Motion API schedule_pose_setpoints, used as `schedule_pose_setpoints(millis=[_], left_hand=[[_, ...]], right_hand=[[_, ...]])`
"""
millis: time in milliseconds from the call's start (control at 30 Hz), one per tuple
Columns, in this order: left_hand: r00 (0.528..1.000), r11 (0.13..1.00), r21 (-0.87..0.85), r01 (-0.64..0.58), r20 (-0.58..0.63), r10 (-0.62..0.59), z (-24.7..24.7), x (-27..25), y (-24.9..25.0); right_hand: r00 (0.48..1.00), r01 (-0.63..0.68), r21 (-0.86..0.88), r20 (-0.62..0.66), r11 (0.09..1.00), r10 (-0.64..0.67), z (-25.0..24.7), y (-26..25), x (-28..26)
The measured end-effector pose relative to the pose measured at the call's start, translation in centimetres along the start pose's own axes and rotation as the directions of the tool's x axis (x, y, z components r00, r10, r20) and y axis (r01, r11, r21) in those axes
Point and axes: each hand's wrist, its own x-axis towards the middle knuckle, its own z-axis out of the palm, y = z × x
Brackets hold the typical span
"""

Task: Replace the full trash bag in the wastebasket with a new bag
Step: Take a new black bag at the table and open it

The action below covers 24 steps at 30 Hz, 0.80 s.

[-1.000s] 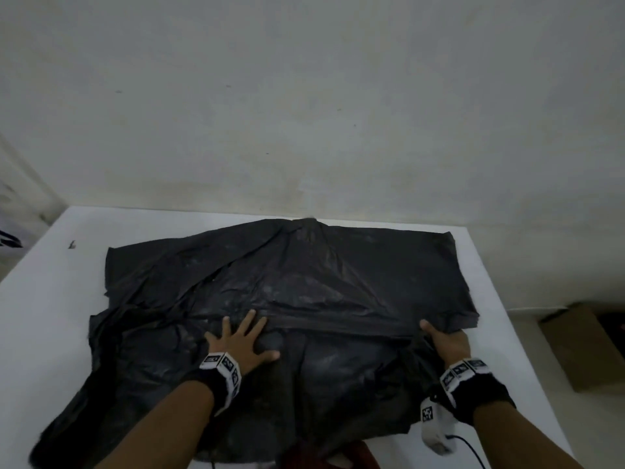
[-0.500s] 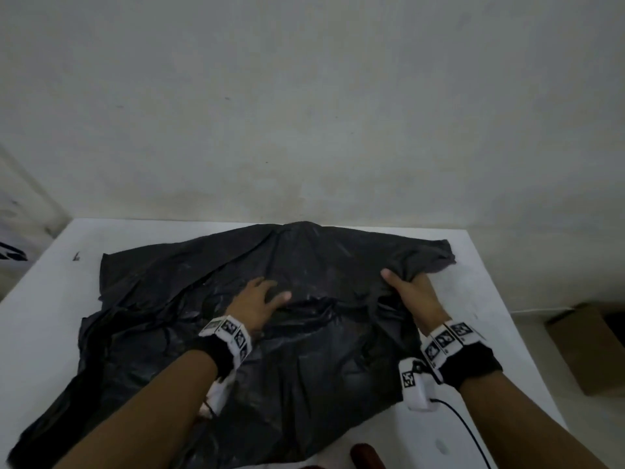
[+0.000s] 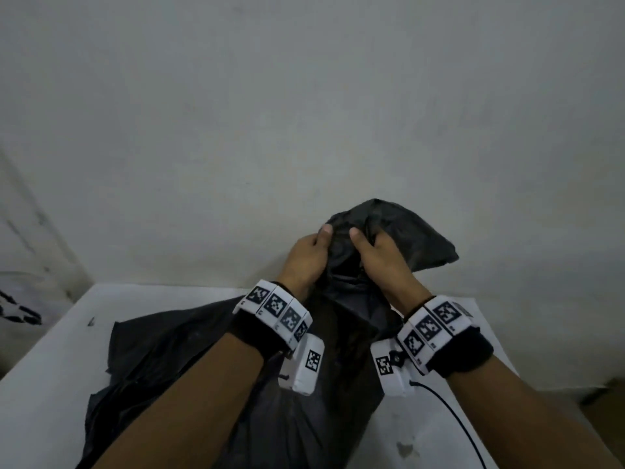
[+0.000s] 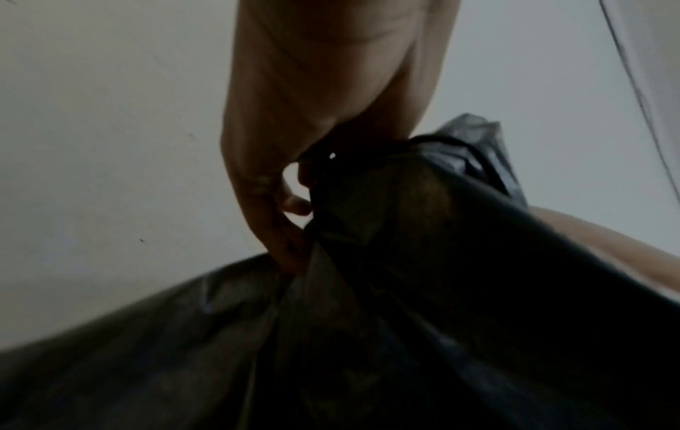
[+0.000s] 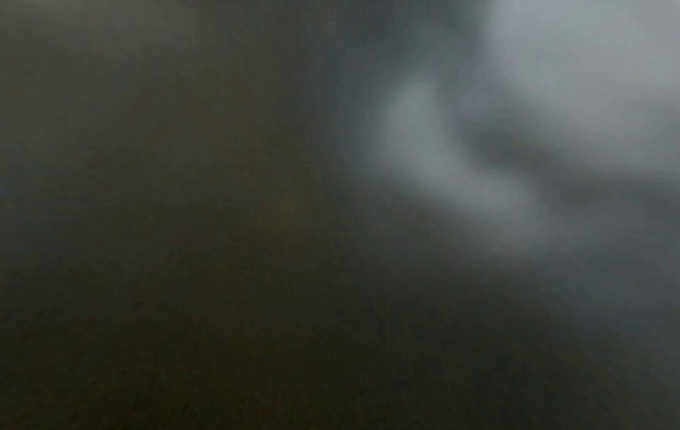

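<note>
New black bag [image 3: 389,231] lifted at one end off white table [image 3: 50,384], rest trailing on it. Left hand [image 3: 306,257] and right hand [image 3: 382,258] both clutch bunched plastic. Wastebasket unseen; fitting the bag likely remains

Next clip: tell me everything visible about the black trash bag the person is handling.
The trash bag is thin, crinkled black plastic with a dull sheen, and looks empty and limp. Its upper end is bunched and lifted off the white table, with a loose flap sticking out to the right against the wall. The left hand and right hand grip that gathered part side by side, thumbs on top. The rest drapes down and spreads over the table toward the person. The right wrist view is too blurred to add anything.
</note>
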Motion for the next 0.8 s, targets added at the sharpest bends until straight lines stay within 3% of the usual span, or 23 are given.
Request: schedule_pose_setpoints(millis=[100, 200, 467, 533, 667, 800], left_hand=[[0.957, 0.964, -0.255, 0.079, -0.252, -0.146, -1.8, 1.6, 0.6], [0.904, 0.868, -0.480, 0.130, -0.303, -0.303, -4.6, 2.9, 0.7], [0.792, 0.928, -0.356, 0.114, -0.531, -0.301, -8.2, 4.0, -2.5], [0.791, 0.912, -0.391, 0.123, -0.516, -0.328, -8.4, 3.9, -3.8], [0.855, 0.887, -0.433, 0.159, -0.389, -0.343, -8.1, 3.8, -5.3], [0.880, 0.894, -0.422, 0.149, -0.357, -0.314, -7.5, 4.2, -5.9]], right_hand=[[0.992, 0.060, -0.025, -0.107, 0.998, -0.063, -1.3, -2.5, 1.4], [0.964, 0.139, -0.132, -0.207, 0.981, -0.164, -2.3, -4.5, 2.5], [0.949, 0.140, -0.207, -0.250, 0.968, -0.190, -2.4, -6.6, 5.0], [0.951, 0.109, -0.233, -0.258, 0.966, -0.170, -2.3, -6.6, 5.6], [0.951, -0.009, -0.295, -0.297, 0.955, -0.083, -2.5, -6.5, 5.9], [0.961, -0.102, -0.374, -0.276, 0.922, -0.006, -3.0, -4.7, 5.7]])
